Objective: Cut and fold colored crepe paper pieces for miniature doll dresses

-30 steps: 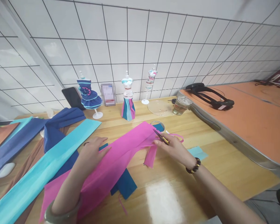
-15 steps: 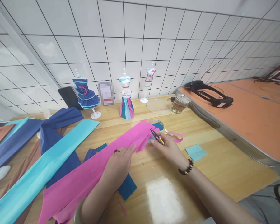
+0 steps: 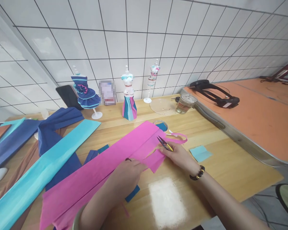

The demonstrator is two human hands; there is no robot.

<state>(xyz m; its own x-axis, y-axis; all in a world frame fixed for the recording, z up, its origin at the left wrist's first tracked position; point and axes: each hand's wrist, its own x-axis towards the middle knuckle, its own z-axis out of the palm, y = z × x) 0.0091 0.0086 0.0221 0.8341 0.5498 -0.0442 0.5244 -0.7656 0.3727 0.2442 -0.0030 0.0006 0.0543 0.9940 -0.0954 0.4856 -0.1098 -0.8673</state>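
A long, folded strip of pink crepe paper (image 3: 105, 163) slants across the table, with a loose flap toward its far right end. The fingers of my left hand (image 3: 129, 174) are closed on the near edge of that flap. My right hand (image 3: 181, 156) holds small scissors (image 3: 165, 143) with yellow on the handle, blades pointing up-left over the pink paper. Its fingers also touch the flap's right side. A ragged gap runs through the flap between both hands. Behind the scissors curls a narrow pink strip (image 3: 180, 139).
Turquoise (image 3: 48, 159) and blue (image 3: 55, 143) strips lie to the left. Along the wall stand a blue-dressed mini mannequin (image 3: 84, 91), one in a striped skirt (image 3: 129, 105) and a third form (image 3: 153, 76). A glass (image 3: 186, 103) and a black headset (image 3: 216, 92) are at right.
The flap has spread toward me, and a gap now shows in it. My left hand has moved right and slightly nearer; my right hand with the scissors has shifted slightly right and nearer.
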